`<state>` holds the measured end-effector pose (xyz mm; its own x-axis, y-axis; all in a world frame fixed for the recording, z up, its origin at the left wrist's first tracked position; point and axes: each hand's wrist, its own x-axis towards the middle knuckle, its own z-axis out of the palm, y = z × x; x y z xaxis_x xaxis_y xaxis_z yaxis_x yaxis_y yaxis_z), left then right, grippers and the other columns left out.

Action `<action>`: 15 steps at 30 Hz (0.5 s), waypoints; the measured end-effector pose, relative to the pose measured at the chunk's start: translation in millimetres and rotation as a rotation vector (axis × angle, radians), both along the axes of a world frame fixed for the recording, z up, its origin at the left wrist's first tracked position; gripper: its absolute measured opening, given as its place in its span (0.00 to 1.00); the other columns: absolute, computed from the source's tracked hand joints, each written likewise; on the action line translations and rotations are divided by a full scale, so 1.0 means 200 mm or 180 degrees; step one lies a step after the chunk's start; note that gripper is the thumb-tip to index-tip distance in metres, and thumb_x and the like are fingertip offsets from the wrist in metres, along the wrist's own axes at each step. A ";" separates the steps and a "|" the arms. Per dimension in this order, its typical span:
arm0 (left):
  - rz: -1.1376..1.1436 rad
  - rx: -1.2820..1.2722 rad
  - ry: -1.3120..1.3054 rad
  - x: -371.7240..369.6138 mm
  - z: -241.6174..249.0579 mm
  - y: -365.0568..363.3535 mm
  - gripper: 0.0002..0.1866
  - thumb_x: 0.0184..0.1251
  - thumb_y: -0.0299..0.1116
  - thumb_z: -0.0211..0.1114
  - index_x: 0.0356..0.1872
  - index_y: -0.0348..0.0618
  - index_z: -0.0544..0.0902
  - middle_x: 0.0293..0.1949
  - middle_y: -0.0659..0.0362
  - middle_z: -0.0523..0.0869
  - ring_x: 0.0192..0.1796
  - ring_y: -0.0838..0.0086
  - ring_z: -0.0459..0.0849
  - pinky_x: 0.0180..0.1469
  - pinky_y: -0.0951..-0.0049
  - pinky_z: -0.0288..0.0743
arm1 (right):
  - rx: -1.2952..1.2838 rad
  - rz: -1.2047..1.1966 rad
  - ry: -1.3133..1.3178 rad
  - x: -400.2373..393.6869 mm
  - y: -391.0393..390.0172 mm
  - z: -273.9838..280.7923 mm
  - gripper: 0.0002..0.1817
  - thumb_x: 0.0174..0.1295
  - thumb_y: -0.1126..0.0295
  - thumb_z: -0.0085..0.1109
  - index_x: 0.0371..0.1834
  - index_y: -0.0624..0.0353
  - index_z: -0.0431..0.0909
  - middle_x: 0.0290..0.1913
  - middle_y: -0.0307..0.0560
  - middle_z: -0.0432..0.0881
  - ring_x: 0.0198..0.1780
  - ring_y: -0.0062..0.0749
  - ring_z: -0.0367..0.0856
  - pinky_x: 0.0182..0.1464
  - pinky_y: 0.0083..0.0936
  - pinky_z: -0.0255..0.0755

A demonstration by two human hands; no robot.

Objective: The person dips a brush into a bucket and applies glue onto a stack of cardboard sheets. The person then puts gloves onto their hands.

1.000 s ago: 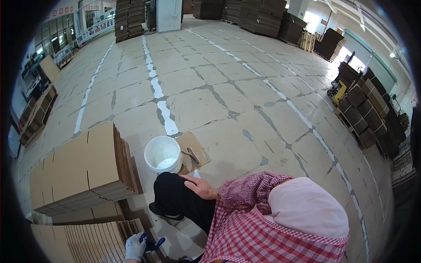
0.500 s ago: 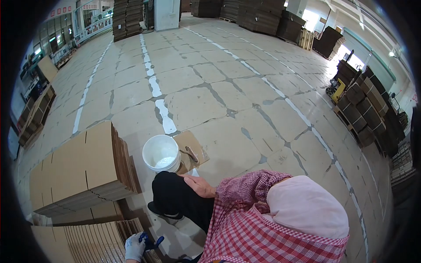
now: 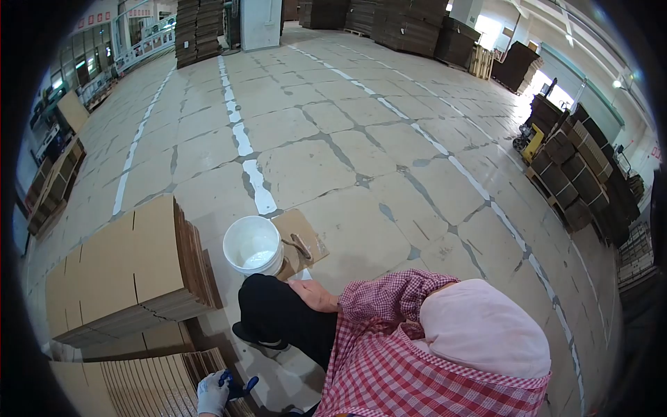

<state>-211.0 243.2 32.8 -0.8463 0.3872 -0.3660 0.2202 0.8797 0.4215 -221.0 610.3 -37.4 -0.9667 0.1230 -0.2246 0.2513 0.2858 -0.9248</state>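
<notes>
Reaching down to the right end of the slotted cardboard pile point(image 3: 135, 379), the gloved left hand point(image 3: 212, 395) is at the pile's edge, with something dark blue at its fingers. Whether that blue is the glove's coating or a held item, and so how far the hand is closed, I cannot tell. The bare right hand point(image 3: 318, 296) holds nothing visible; it lies loosely spread over the black-clad knee point(image 3: 267, 306). The pile sits toward the near left corner of the visible floor point(image 3: 389, 153), just beside a taller cardboard stack point(image 3: 135, 260). Beyond the knee stand a white bucket point(image 3: 253, 240) and, beside it, a flat cardboard piece point(image 3: 316, 243) bearing a curved tool point(image 3: 303, 247).

Good handling here, I judge, calls for light, even pressure at the pile's edge, fingers flat rather than hooked, so that the closely layered strips neither bend nor slide apart.
</notes>
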 end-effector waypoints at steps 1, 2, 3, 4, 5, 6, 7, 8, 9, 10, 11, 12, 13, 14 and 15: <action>0.0053 -0.0006 -0.0048 0.00 0.01 0.01 0.14 0.59 0.31 0.57 0.46 0.43 0.81 0.42 0.48 0.82 0.46 0.57 0.80 0.51 0.67 0.72 | 0.0000 -0.0005 0.0000 0.00 0.00 0.01 0.27 0.69 0.53 0.34 0.47 0.67 0.75 0.43 0.55 0.80 0.48 0.36 0.75 0.55 0.26 0.64; 0.0106 -0.0011 -0.0094 0.00 0.01 0.02 0.14 0.59 0.31 0.57 0.46 0.43 0.81 0.42 0.48 0.82 0.46 0.57 0.80 0.52 0.67 0.72 | 0.0046 0.0074 -0.0059 0.00 0.00 0.02 0.27 0.69 0.53 0.33 0.48 0.67 0.74 0.44 0.56 0.79 0.49 0.37 0.75 0.55 0.27 0.63; 0.0098 -0.0010 -0.0091 0.00 0.01 0.02 0.14 0.59 0.31 0.57 0.46 0.43 0.81 0.42 0.48 0.82 0.46 0.57 0.80 0.52 0.67 0.72 | 0.0092 0.0152 -0.0117 0.00 0.01 0.04 0.28 0.69 0.53 0.32 0.49 0.66 0.74 0.45 0.57 0.79 0.50 0.39 0.75 0.56 0.27 0.63; 0.0096 -0.0008 -0.0102 0.00 0.00 0.01 0.14 0.59 0.31 0.57 0.46 0.43 0.81 0.42 0.48 0.82 0.46 0.56 0.80 0.52 0.67 0.72 | 0.0138 0.0228 -0.0174 0.00 0.01 0.04 0.28 0.69 0.52 0.31 0.50 0.66 0.73 0.46 0.58 0.78 0.51 0.40 0.74 0.57 0.28 0.62; 0.0094 -0.0009 -0.0116 0.00 -0.01 0.01 0.14 0.59 0.31 0.57 0.46 0.43 0.81 0.42 0.48 0.82 0.46 0.56 0.80 0.52 0.67 0.72 | 0.0137 0.0219 -0.0171 0.00 0.01 0.04 0.28 0.69 0.52 0.31 0.50 0.66 0.73 0.46 0.58 0.78 0.51 0.40 0.74 0.57 0.28 0.62; 0.0094 -0.0008 -0.0129 -0.01 -0.01 0.01 0.14 0.59 0.31 0.57 0.46 0.43 0.81 0.42 0.48 0.82 0.46 0.56 0.80 0.52 0.67 0.72 | 0.0112 0.0275 -0.0113 -0.01 0.01 0.04 0.28 0.69 0.52 0.30 0.51 0.66 0.73 0.48 0.58 0.77 0.52 0.41 0.74 0.58 0.28 0.61; 0.0088 -0.0008 -0.0126 -0.01 -0.01 0.01 0.14 0.59 0.31 0.57 0.46 0.43 0.81 0.42 0.48 0.82 0.46 0.56 0.80 0.52 0.67 0.72 | 0.0087 0.0332 -0.0056 -0.01 0.01 0.04 0.29 0.69 0.52 0.29 0.52 0.66 0.72 0.49 0.58 0.77 0.54 0.42 0.73 0.59 0.28 0.60; 0.0048 -0.0017 -0.0114 -0.01 -0.01 0.01 0.14 0.59 0.31 0.57 0.46 0.43 0.81 0.42 0.48 0.82 0.46 0.56 0.80 0.53 0.67 0.72 | 0.0060 0.0392 0.0000 -0.01 0.01 0.03 0.29 0.69 0.52 0.28 0.53 0.65 0.71 0.51 0.58 0.76 0.55 0.43 0.72 0.60 0.28 0.59; 0.0010 -0.0025 -0.0101 -0.01 -0.01 0.01 0.14 0.59 0.31 0.57 0.46 0.43 0.81 0.43 0.48 0.82 0.46 0.56 0.80 0.53 0.67 0.72 | 0.0060 0.0389 0.0001 -0.01 0.01 0.02 0.29 0.69 0.52 0.28 0.53 0.65 0.71 0.51 0.58 0.76 0.55 0.43 0.72 0.60 0.28 0.59; -0.0029 -0.0033 -0.0088 -0.01 -0.01 0.01 0.14 0.59 0.31 0.57 0.46 0.43 0.81 0.43 0.48 0.82 0.46 0.56 0.80 0.53 0.67 0.71 | 0.0019 0.0417 -0.0014 -0.02 0.02 0.00 0.29 0.69 0.52 0.28 0.53 0.65 0.71 0.52 0.58 0.75 0.56 0.42 0.71 0.61 0.28 0.58; -0.0030 -0.0034 -0.0085 -0.01 0.00 0.01 0.14 0.59 0.31 0.57 0.46 0.43 0.81 0.43 0.48 0.82 0.46 0.56 0.80 0.53 0.67 0.71 | -0.0021 0.0445 -0.0028 -0.02 0.02 0.00 0.29 0.69 0.52 0.28 0.54 0.65 0.70 0.53 0.58 0.75 0.56 0.42 0.71 0.62 0.28 0.57; 0.0010 -0.0041 -0.0115 -0.01 0.01 0.02 0.14 0.59 0.31 0.57 0.46 0.43 0.81 0.43 0.48 0.82 0.46 0.56 0.80 0.53 0.67 0.71 | -0.0063 0.0475 -0.0043 -0.03 0.02 -0.01 0.28 0.69 0.53 0.28 0.55 0.65 0.70 0.54 0.58 0.74 0.57 0.42 0.70 0.62 0.27 0.56; 0.0054 -0.0049 -0.0147 0.00 0.03 0.03 0.14 0.59 0.31 0.57 0.46 0.43 0.81 0.43 0.48 0.82 0.47 0.56 0.80 0.53 0.67 0.71 | -0.0065 0.0479 -0.0042 -0.03 0.02 -0.02 0.28 0.69 0.53 0.28 0.55 0.65 0.70 0.54 0.58 0.74 0.57 0.42 0.70 0.62 0.27 0.56; 0.0102 -0.0056 -0.0179 0.00 0.03 0.03 0.14 0.59 0.31 0.57 0.46 0.43 0.81 0.43 0.48 0.82 0.47 0.56 0.80 0.53 0.67 0.71 | -0.0030 0.0486 -0.0055 -0.03 0.02 -0.02 0.28 0.69 0.53 0.28 0.55 0.65 0.70 0.54 0.57 0.74 0.57 0.42 0.70 0.62 0.27 0.56; 0.0112 -0.0059 -0.0178 0.00 0.03 0.03 0.14 0.59 0.31 0.57 0.46 0.43 0.81 0.43 0.48 0.82 0.47 0.56 0.80 0.53 0.67 0.71 | 0.0004 0.0497 -0.0068 -0.03 0.03 -0.03 0.28 0.69 0.53 0.28 0.55 0.65 0.70 0.53 0.57 0.75 0.57 0.41 0.70 0.62 0.27 0.56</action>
<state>-210.5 249.3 39.2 -0.8373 0.3501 -0.4200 0.1654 0.8943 0.4158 -227.1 615.7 -42.6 -0.9691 -0.0281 -0.2453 0.2233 0.3241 -0.9193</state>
